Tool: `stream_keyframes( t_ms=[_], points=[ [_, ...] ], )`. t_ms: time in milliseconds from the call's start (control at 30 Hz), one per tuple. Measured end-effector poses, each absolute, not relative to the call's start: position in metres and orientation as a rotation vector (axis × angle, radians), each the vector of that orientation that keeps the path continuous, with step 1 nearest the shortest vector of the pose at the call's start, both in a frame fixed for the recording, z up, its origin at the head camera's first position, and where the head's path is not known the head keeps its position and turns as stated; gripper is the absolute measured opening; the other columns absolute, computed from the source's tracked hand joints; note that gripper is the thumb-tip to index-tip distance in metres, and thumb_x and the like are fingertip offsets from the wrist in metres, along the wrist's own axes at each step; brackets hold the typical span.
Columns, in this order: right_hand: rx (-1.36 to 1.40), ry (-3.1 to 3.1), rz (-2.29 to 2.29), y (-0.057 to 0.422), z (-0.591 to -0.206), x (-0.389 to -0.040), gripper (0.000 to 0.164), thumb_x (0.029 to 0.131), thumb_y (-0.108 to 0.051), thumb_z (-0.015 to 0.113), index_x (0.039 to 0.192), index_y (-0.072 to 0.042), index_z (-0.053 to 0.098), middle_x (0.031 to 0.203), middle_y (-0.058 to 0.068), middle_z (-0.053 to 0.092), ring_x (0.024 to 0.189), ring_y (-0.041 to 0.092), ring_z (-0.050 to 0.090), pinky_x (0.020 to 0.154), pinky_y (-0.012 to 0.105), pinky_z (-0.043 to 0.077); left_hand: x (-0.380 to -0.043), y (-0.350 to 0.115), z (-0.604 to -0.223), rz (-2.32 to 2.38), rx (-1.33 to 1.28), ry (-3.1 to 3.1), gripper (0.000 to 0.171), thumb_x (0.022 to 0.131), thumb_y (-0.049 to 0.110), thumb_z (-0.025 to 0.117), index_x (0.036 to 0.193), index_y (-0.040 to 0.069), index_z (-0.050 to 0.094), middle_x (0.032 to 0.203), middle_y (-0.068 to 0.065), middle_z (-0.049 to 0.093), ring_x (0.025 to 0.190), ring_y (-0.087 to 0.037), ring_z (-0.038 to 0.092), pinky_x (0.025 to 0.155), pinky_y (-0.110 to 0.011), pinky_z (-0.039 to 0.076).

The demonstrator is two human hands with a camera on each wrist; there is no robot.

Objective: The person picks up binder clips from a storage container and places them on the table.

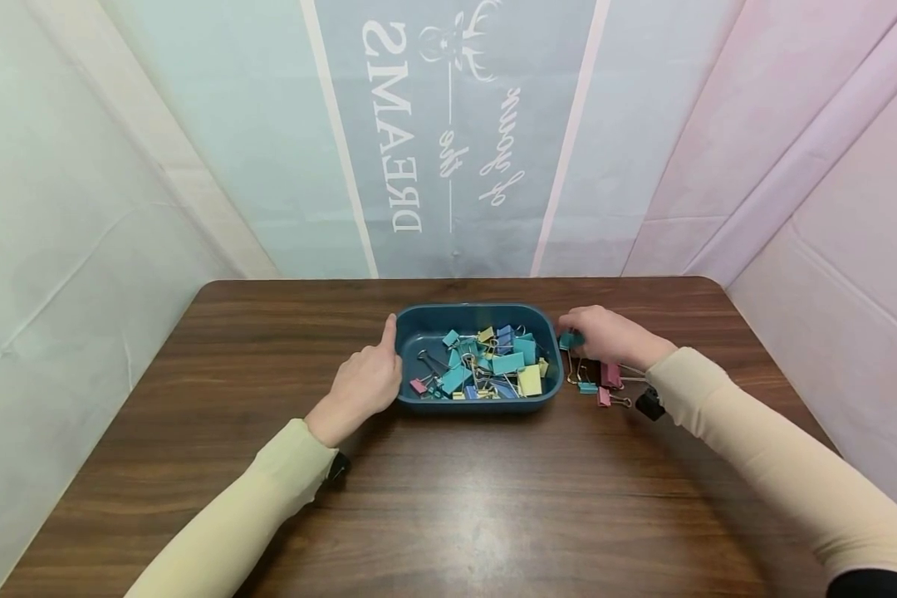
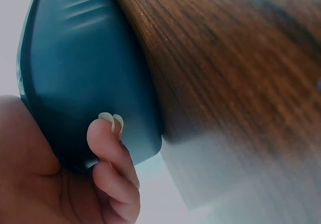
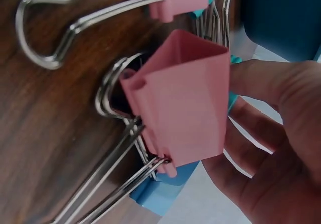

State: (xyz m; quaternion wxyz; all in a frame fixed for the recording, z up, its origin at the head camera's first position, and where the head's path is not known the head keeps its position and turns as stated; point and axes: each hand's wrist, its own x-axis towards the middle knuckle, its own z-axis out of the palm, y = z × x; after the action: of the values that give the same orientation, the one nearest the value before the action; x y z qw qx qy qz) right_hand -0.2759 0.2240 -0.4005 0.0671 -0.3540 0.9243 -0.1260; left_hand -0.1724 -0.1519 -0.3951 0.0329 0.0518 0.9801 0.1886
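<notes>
A dark blue-green plastic box [image 1: 478, 407] stands mid-table and holds many binder clips [image 1: 508, 364] in teal, yellow, blue and pink. My left hand [image 1: 365, 378] grips its left end, with curled fingers [image 2: 108, 138] against the outer wall. To the right of the box, my right hand [image 1: 605, 332] pinches a teal binder clip [image 1: 571, 340], mostly hidden behind a large pink binder clip [image 3: 188, 103] in the right wrist view. Below that hand lie a smaller pink binder clip [image 1: 604, 397] and a small teal one [image 1: 586, 388].
The brown wood-grain table [image 1: 448, 498] reaches back to a printed cloth [image 1: 456, 166] hanging behind it. Pale cloth walls [image 1: 82, 208] stand on both sides. A blue binder clip [image 3: 165, 189] lies beneath the large pink one.
</notes>
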Motion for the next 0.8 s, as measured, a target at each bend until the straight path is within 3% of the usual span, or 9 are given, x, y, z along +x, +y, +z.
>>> stream_keyframes(
  t_ms=[367,500,800],
  points=[
    [-1.059,2.717,-0.403,0.227,-0.390,-0.277,0.034,0.082,0.006,0.073,0.113,-0.007,0.071,0.111,0.009,0.068,0.098,0.025,0.064,0.083,0.046,0.054,-0.172,-0.153,-0.395,0.581,0.180,3.019,0.067,0.103,0.016,0.045,0.159,0.002,0.010,0.053,-0.005,0.048,0.038,-0.020,0.044,0.038,-0.027,0.030],
    [-1.049,2.731,-0.382,0.225,-0.375,-0.280,0.032,0.082,0.005,0.074,0.112,-0.006,0.071,0.106,0.008,0.068,0.091,0.023,0.063,0.079,0.045,0.054,-0.172,-0.153,-0.396,0.585,0.182,3.021,0.067,0.103,0.016,0.045,0.158,0.002,0.011,0.053,-0.005,0.048,0.038,-0.020,0.044,0.038,-0.027,0.030],
    [-1.008,2.757,-0.488,0.197,-0.331,-0.286,0.029,0.089,-0.001,0.068,0.118,-0.005,0.070,0.112,0.009,0.069,0.102,0.025,0.065,0.088,0.048,0.052,-0.173,-0.153,-0.397,0.567,0.180,3.027,0.067,0.103,0.017,0.046,0.158,0.001,0.011,0.052,-0.005,0.048,0.038,-0.020,0.044,0.038,-0.028,0.030]
  ],
)
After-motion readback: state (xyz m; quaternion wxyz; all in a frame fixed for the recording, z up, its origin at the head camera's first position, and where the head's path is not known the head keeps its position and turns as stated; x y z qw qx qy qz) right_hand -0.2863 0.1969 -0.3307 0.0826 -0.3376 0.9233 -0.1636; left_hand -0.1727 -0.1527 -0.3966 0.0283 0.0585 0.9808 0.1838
